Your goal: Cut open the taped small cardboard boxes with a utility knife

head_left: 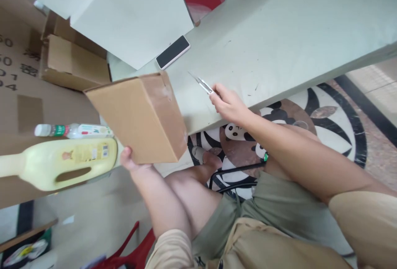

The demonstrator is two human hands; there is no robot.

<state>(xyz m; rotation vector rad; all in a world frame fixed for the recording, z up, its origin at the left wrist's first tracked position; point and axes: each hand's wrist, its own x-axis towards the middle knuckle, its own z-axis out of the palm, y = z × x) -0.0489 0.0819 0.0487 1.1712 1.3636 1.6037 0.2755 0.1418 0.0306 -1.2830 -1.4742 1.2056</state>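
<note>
A brown cardboard box (127, 116) is tilted at the table's front edge, one taped side (164, 103) facing right. My left hand (133, 163) grips it from below at its near left corner; most of the fingers are hidden behind the box. In my right hand (228, 102) is a utility knife (204, 85), its thin blade pointing up and left over the table. The knife and the box are apart. Past the box, a phone with a dark screen (173, 52) lies on the table.
The pale table (279, 33) runs to the upper right. A white box (133, 16) stands behind the phone, a smaller carton (74, 62) at the left. A yellow jug (71, 163) and a plastic bottle (72, 130) are near my left hand. Below is a red chair (136, 250).
</note>
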